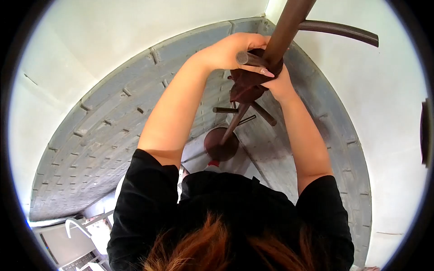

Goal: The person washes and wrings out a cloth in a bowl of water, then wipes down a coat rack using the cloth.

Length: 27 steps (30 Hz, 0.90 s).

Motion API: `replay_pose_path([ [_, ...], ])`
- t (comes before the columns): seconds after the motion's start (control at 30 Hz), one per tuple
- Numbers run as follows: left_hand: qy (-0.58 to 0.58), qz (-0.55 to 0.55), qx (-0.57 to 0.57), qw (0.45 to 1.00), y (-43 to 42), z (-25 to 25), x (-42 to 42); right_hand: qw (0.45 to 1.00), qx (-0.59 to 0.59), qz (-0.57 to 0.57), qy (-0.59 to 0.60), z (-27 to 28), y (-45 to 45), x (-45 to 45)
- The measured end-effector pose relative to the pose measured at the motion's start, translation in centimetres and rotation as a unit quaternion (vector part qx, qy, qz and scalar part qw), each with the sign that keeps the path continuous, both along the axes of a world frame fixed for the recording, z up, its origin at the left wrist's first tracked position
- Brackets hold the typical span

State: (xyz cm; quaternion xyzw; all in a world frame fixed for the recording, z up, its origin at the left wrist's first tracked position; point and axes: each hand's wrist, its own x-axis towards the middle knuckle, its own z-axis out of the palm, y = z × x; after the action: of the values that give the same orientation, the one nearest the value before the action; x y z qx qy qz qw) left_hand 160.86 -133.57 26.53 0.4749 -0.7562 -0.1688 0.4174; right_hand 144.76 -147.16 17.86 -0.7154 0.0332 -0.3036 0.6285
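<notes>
A dark brown cloth (247, 86) is bunched around the pole of a brown coat stand (289, 27). My left hand (228, 50) curls round the pole from the left, its thumb pressed on the cloth. From the right, my right hand (280, 85) wraps the same bundle, with most of its fingers hidden behind pole and cloth. One short peg of the stand points toward me beside my left hand. Lower pegs stick out beneath the cloth, and the stand's round base (221, 143) sits on the floor by my feet.
A long curved peg (343, 30) juts right from the upper pole. Grey brick-patterned panelling (113, 119) lines the lower wall, with a pale wall (104, 40) above. White furniture (68, 241) stands at the lower left. A dark object (425, 133) is at the right edge.
</notes>
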Motion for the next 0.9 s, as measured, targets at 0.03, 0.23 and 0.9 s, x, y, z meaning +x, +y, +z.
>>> replay_pose_path([
  [0.03,0.036,-0.023,-0.005,0.999,-0.3,-0.3,0.1,1.000,0.017,0.007,-0.016,-0.2,0.2,0.2],
  [0.23,0.092,-0.063,0.012,0.994,-0.6,0.3,-0.9,0.999,-0.032,-0.015,0.040,-4.3,-0.5,0.7],
  [0.9,0.064,-0.034,0.040,0.997,-0.7,1.1,-1.2,1.000,0.020,-0.007,0.022,-0.7,-0.3,-0.2],
])
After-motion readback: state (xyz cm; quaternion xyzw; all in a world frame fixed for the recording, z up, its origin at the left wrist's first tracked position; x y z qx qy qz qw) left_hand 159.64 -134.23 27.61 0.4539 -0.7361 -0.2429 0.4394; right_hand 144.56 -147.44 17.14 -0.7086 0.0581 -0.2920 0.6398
